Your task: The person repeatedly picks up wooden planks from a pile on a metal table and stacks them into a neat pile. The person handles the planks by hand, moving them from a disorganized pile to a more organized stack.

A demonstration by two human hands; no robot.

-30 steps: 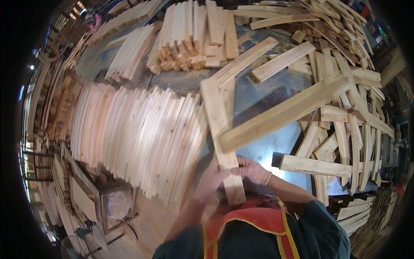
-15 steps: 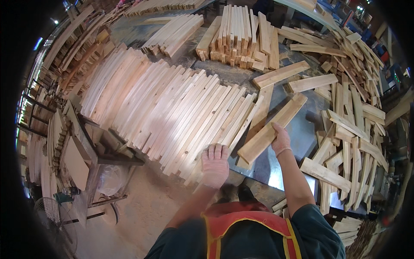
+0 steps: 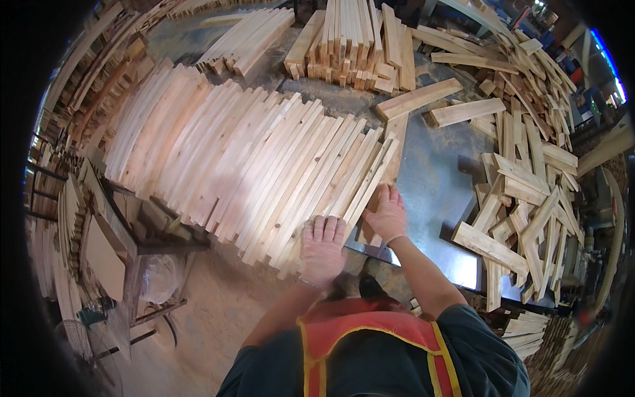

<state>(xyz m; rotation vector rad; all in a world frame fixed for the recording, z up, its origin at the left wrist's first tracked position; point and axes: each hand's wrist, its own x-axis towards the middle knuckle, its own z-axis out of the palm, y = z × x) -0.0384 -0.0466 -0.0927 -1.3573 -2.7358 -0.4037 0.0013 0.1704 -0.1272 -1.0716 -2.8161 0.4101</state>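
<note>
Head view: right hand (image 3: 387, 216) has joined left hand (image 3: 323, 250) at plank row (image 3: 264, 165), fingers (image 3: 319, 228) slightly spread

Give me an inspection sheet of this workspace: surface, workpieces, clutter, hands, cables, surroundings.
Surface: grey metal table, sawdust toward the back.
Workpieces: wooden strips side by side in a long row, ends uneven.
Clutter: jumbled heap of boards at right.
Hands: left hand flat on the strips' near ends; right hand at the row's right edge, exact contact unclear.
Cables: none certain; ribbed hose at far right.
Surroundings: fan at lower left.
</note>
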